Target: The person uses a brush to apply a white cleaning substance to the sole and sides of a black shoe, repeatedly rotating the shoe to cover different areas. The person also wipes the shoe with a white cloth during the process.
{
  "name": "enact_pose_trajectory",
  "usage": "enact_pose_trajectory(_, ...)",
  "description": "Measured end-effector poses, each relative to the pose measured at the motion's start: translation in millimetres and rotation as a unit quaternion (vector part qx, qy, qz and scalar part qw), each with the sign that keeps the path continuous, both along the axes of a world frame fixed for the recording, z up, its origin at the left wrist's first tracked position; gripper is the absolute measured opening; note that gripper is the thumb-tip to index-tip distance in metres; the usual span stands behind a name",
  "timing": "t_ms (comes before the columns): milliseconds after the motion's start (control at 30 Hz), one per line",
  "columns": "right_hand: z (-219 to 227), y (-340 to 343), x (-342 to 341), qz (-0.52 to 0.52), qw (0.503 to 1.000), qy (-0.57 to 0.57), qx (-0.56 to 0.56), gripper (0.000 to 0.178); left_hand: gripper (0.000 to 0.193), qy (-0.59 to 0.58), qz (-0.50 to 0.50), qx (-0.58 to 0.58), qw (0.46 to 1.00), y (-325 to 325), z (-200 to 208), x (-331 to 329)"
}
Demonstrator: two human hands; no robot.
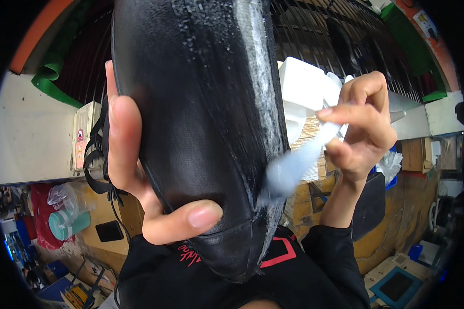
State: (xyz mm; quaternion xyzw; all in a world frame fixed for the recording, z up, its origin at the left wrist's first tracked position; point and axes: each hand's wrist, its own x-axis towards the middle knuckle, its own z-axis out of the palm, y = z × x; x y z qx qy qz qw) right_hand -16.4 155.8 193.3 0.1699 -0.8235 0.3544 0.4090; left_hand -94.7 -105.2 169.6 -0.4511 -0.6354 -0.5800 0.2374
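A black leather shoe upper [196,134] fills the middle of the view, its pointed end toward me. It looks stiff, as if drawn over a form, and a band of whitish coating [260,67] runs along its right edge. My left hand [149,190] grips it from the left, thumb on top and fingers behind. Between thumb and fingertips, my right hand [363,123] pinches a pale brush [299,165], smeared by motion. The brush's tip meets the coated edge near the pointed end. Small wet-looking specks dot the leather's far part.
Behind the right hand stands a white container [301,85]. Metal bars [314,31] line the far side, with green sheeting [59,85] at the left. A phone [109,232] and a teal tub [69,224] lie to the left. A blue bin [392,180] sits at the right.
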Motion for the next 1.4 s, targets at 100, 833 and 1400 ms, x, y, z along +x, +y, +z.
enact_pose_trajectory(100, 3, -3, -4, -0.047, 0.999, 0.016, -0.007, 0.046, 0.085, -0.003, -0.002, 0.001, 1.000, 1, 0, 1)
enact_pose_trajectory(833, -10, -7, 0, -0.055, 0.995, -0.051, -0.064, 0.041, 0.088, -0.170, -0.005, 0.154, 0.973, 12, -1, 5)
enact_pose_trajectory(1400, -1, -30, 9, -0.077, 0.997, 0.004, 0.001, 0.044, 0.061, -0.086, 0.028, 0.203, 0.975, 0, -5, -18)
